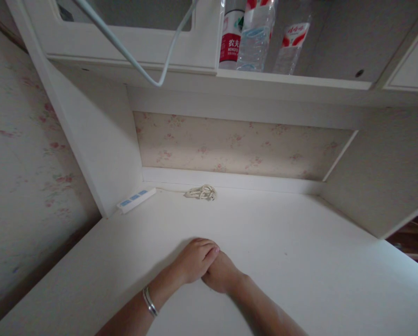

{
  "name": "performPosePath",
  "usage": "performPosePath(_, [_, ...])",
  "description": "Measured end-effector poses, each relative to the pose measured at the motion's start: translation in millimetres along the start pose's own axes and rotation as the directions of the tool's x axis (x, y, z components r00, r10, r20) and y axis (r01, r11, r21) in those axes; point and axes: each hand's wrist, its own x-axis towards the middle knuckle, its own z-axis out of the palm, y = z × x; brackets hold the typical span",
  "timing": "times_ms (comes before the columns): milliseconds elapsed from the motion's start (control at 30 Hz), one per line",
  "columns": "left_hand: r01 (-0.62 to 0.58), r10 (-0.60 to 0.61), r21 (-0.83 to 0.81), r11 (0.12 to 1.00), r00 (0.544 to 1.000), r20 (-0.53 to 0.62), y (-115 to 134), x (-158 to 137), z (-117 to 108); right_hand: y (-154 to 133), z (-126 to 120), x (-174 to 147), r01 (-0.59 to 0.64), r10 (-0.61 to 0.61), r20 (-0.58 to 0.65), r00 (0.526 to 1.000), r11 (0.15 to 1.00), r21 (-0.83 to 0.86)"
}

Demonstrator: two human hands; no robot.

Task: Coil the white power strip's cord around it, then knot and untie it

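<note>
On the white desk (265, 261) my two hands rest together in front of me. My left hand (195, 259), with a silver bangle (149, 301) at its wrist, lies closed over my right hand (223, 273). The left thumb presses along the top of the right hand. The right hand's fingers are hidden beneath the left hand. No object shows in or between the hands.
Farther back lie a white power strip (137, 200) and its bundled cord (202, 192). Above, a shelf (293, 81) holds several plastic bottles (254, 42). A pale cable (135, 60) hangs down in front of the cabinet. Side panels (97, 135) flank the desk.
</note>
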Motion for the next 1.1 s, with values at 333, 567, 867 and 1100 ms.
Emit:
performPosePath(333, [-0.008,0.008,0.016,1.000,1.000,-0.006,0.1,-1.6,-0.4,0.0,-0.7,-1.4,0.005,-0.005,-0.025,1.000,1.000,0.005])
performPosePath(567, [-0.007,0.007,0.017,1.000,1.000,-0.007,0.1,-1.1,0.1,-0.3,-1.8,-0.8,0.003,-0.003,-0.014,1.000,1.000,-0.016])
performPosePath(867, [-0.006,0.006,0.021,1.000,1.000,-0.005,1.4,-1.3,0.7,-1.4,-3.8,-1.4,-0.001,0.001,-0.012,1.000,1.000,0.016])
performPosePath(1100, [-0.002,0.002,0.021,1.000,1.000,-0.004,1.1,-1.3,1.3,3.1,4.6,-1.6,0.007,-0.007,0.001,1.000,1.000,-0.003])
